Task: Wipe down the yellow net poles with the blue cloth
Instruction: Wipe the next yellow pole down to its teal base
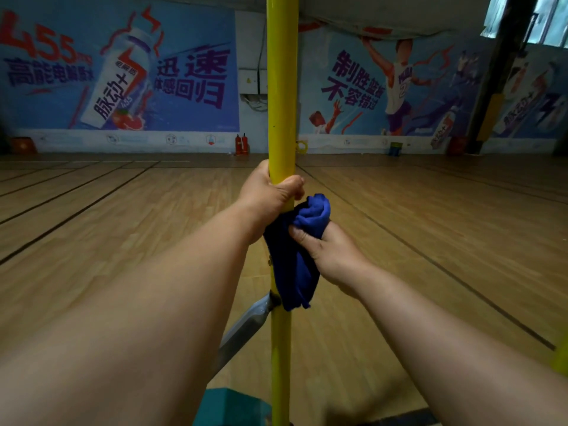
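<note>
Fingers of right hand (333,256) pinch blue cloth (295,259), bunched against upright yellow pole (282,87). Left hand (270,195) clamps pole directly above cloth. Pole axis vertical; unwiped length judged mostly above, past the left hand.

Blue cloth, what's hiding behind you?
The blue cloth covers a stretch of the yellow pole, gripped by the left hand above. The right hand pinches the cloth. A grey brace meets the pole at the cloth's bottom edge; that joint is partly hidden.
</note>
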### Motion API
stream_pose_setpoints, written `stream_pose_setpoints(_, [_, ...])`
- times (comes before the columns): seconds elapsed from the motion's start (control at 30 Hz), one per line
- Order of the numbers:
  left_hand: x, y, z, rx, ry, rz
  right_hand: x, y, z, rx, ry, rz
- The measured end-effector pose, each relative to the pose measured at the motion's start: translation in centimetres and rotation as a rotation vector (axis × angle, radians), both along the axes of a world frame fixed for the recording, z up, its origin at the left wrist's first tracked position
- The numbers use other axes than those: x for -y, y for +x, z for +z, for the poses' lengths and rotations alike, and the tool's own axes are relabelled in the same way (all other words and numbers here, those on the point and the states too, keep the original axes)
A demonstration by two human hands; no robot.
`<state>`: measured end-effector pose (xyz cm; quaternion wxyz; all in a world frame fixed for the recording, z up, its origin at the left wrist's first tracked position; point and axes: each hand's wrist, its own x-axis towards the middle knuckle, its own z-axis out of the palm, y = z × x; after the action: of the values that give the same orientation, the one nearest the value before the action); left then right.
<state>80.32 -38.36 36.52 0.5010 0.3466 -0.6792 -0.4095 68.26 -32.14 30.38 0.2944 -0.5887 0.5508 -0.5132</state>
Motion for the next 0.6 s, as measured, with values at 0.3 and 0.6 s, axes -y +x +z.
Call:
stream_pose_setpoints(0.3, [0.8, -0.3, -1.0, -0.027, -0.045, 0.042, 0.3, -0.5, -6.9, 0.086, 0.045, 0.172])
stream_pose_setpoints(0.6, [0.7, -1.2, -2.8, -0.205, -0.06, 0.073, 2.0, -1.8, -6.5, 0.159, -0.035, 0.333])
